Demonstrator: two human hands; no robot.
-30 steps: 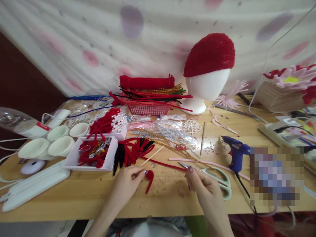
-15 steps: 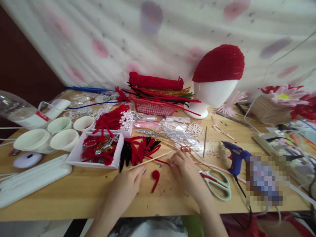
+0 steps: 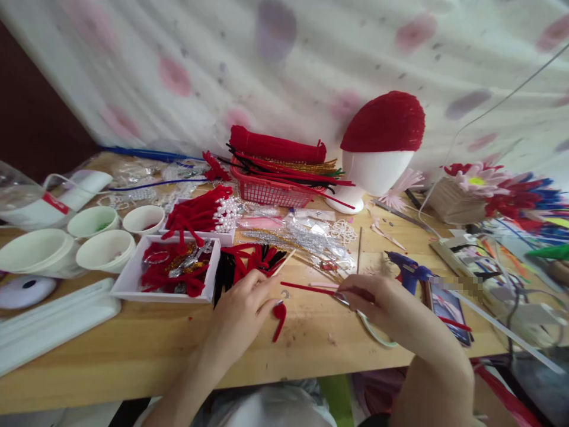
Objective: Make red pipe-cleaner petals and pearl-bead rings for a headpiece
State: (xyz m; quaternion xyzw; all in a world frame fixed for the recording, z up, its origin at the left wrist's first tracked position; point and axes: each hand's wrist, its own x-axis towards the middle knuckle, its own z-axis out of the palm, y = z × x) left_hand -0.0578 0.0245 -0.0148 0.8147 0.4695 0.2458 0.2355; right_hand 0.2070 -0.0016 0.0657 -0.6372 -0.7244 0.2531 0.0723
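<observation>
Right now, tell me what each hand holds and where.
The right hand pinches a red fuzzy strip partway along; the left hand holds a pale stick, its tip protruding, the exact grip hidden.

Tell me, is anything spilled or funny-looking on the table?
Only slightly odd: a tiny red scrap lies alone on the bare tabletop in front of the nearer white box, like a dropped trimming. I see no clear spill or breakage.

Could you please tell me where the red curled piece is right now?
In the head view, the red curled piece is below the centre, close by the left hand, with the right hand farther off to its right.
</observation>
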